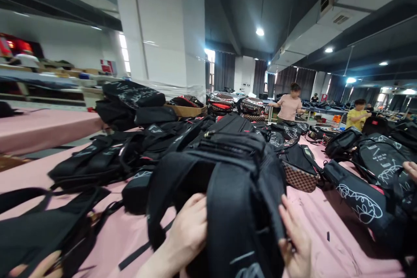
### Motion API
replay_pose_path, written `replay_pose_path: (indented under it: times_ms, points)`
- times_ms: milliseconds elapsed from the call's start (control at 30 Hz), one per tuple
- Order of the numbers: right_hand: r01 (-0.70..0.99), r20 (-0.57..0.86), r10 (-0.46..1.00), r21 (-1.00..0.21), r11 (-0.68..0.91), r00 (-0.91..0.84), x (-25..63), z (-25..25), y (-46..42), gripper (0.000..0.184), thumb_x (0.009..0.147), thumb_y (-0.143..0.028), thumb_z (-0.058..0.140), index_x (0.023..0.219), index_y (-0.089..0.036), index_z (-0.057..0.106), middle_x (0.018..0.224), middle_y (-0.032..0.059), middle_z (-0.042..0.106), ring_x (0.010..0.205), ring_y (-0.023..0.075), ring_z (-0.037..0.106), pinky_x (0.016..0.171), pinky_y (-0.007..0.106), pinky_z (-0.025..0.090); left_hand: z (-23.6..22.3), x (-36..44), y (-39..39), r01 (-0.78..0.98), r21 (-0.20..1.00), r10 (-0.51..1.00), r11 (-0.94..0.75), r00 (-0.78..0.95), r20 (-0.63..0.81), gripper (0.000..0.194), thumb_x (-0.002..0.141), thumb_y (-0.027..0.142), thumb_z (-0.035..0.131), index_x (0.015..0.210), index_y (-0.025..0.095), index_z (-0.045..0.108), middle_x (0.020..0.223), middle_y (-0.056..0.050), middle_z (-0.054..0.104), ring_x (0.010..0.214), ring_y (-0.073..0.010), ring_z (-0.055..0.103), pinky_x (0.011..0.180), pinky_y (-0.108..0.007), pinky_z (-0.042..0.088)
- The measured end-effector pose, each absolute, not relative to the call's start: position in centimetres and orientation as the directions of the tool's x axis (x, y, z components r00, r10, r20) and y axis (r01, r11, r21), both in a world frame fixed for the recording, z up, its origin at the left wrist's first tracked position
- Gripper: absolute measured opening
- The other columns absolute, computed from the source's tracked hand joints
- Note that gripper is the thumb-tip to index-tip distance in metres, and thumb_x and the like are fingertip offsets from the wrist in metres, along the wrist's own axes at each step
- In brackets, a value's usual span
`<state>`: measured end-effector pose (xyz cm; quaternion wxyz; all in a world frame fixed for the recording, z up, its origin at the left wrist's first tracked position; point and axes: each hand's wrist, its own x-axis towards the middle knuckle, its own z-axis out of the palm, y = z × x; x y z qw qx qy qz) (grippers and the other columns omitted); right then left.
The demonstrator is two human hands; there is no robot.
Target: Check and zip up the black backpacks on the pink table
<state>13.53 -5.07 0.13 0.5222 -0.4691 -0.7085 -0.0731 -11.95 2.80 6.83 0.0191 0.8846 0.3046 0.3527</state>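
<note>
A: On the far left we have loose black backpacks (97,160) sprawled flat across the pink table cover (325,226), straps trailing. They lie as they were dropped, which keeps them low and easy to reach.

B: Behind them, more dark bags are stacked on a cardboard box (185,109), so the pile climbs there rather than spreading.

A: Then our own work. The black backpack (234,191) stands upright at the near edge of the table, back panel and shoulder straps facing us. We judge it is propped that way so both hands can steady it from either side.

B: Our left hand (189,230) is curled around the left strap and side, fingers folded shut onto the fabric. That is a real hold, not a touch.

A: Our right hand (295,236) lies along the right edge, fingers long and mostly flat against the bag. Whether it pinches anything underneath, we cannot tell; it looks more like pressing than gripping.

B: Further right sits a checkered-panel bag (299,173), then graffiti-print backpacks (361,200) tipped on their sides, near ours but not touching it.

A: At the back right, a person in a pink top (289,106) and a person in a yellow shirt (358,117) stand at other tables, well apart from us.
</note>
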Motion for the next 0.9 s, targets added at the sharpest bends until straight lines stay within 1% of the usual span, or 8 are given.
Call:
replay_pose_path:
  times_ms: [133,200,267,333,433,633,833,900]
  points:
    - [0.723,0.765,0.641,-0.410,0.556,-0.059,10.3,-4.3,-3.4,0.061,0.081,-0.014,0.035,0.140,-0.019,0.020,0.144,0.0118,0.027,0.124,0.0258,0.040,0.091,0.037,0.048,3.0,-13.4,5.3,0.507,0.620,0.794,-0.600,0.278,0.541,0.028,0.075,0.032,0.044,0.083,0.021,0.068,0.094,-0.009,0.069,0.096,-0.0242,0.060,0.092,-0.043,0.043]
    - [0.718,0.752,0.659,-0.448,0.533,-0.020,9.1,-5.4,-2.9,0.064,0.079,-0.012,0.035,0.141,-0.019,0.018,0.144,0.0124,0.026,0.120,0.0259,0.044,0.085,0.034,0.051,3.5,-13.9,4.9,0.340,0.837,0.903,-0.428,0.119,0.413,0.032,0.072,0.036,0.048,0.090,0.018,0.066,0.098,-0.009,0.068,0.100,-0.0256,0.059,0.091,-0.041,0.045]
    - [0.703,0.730,0.683,-0.478,0.526,-0.015,8.2,-5.8,-2.8,0.067,0.076,-0.009,0.037,0.140,-0.021,0.019,0.145,0.0122,0.024,0.111,0.0250,0.054,0.076,0.030,0.055,4.9,-14.0,4.0,0.144,0.954,0.964,-0.262,0.002,0.264,0.041,0.072,0.042,0.051,0.101,0.016,0.063,0.101,-0.010,0.067,0.100,-0.0257,0.059,0.087,-0.038,0.048]
    - [0.700,0.719,0.694,-0.480,0.529,-0.032,7.6,-5.9,-3.0,0.070,0.074,-0.008,0.037,0.141,-0.023,0.019,0.145,0.0122,0.024,0.097,0.0233,0.062,0.066,0.027,0.056,6.4,-13.7,2.9,0.049,0.977,0.977,-0.207,-0.031,0.209,0.051,0.072,0.050,0.052,0.109,0.016,0.059,0.107,-0.010,0.065,0.102,-0.0257,0.058,0.089,-0.038,0.047]
    - [0.731,0.729,0.682,-0.436,0.525,-0.055,6.7,-6.3,-3.5,0.069,0.078,-0.012,0.039,0.142,-0.023,0.015,0.144,0.0135,0.024,0.083,0.0229,0.067,0.056,0.026,0.056,7.5,-13.3,2.0,0.062,0.971,0.969,-0.231,-0.074,0.235,0.060,0.069,0.061,0.052,0.109,0.017,0.060,0.109,-0.009,0.064,0.103,-0.0252,0.057,0.094,-0.037,0.043]
    - [0.724,0.728,0.684,-0.446,0.526,-0.048,6.5,-6.7,-3.7,0.067,0.080,-0.014,0.039,0.142,-0.024,0.014,0.144,0.0152,0.022,0.077,0.0223,0.067,0.052,0.027,0.055,7.3,-14.0,2.5,0.032,0.989,0.988,-0.148,-0.039,0.149,0.058,0.056,0.062,0.065,0.091,0.016,0.066,0.064,-0.001,0.066,0.054,-0.0158,0.057,0.067,-0.032,0.052]
    - [0.671,0.784,0.617,-0.423,0.609,-0.066,7.3,-7.3,-3.2,0.061,0.080,-0.013,0.038,0.139,-0.022,0.026,0.141,0.0128,0.032,0.093,0.0225,0.064,0.061,0.024,0.057,7.9,-14.6,2.9,0.002,0.984,0.976,-0.180,-0.128,0.178,0.055,0.050,0.060,0.070,0.083,0.016,0.066,0.070,-0.003,0.068,0.060,-0.0165,0.059,0.055,-0.025,0.049]
    - [0.668,0.788,0.609,-0.405,0.624,-0.091,7.6,-8.0,-3.1,0.056,0.082,-0.016,0.037,0.138,-0.023,0.030,0.137,0.0117,0.040,0.088,0.0211,0.066,0.058,0.023,0.057,8.2,-14.6,2.8,-0.012,0.983,0.974,-0.185,-0.138,0.181,0.056,0.050,0.060,0.070,0.082,0.015,0.067,0.065,-0.002,0.067,0.058,-0.0166,0.059,0.056,-0.026,0.050]
